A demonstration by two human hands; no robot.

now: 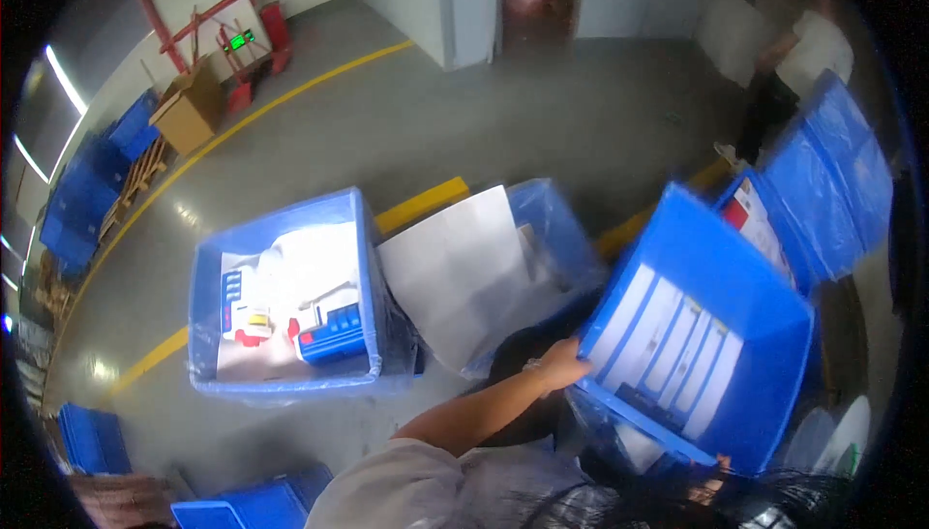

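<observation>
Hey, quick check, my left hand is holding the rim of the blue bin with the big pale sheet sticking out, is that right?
Not quite, it's the wrong bin: the head view shows your left hand holding the rim of the tilted blue bin with white strips inside.

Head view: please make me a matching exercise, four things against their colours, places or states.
1. left hand
2. tilted blue bin
3. cardboard box
4. floor stripe

A. yellow
B. holding a row of white pieces
C. at a bin's edge
D. brown, toward the upper left

Pairs: 1-C, 2-B, 3-D, 4-A
</observation>
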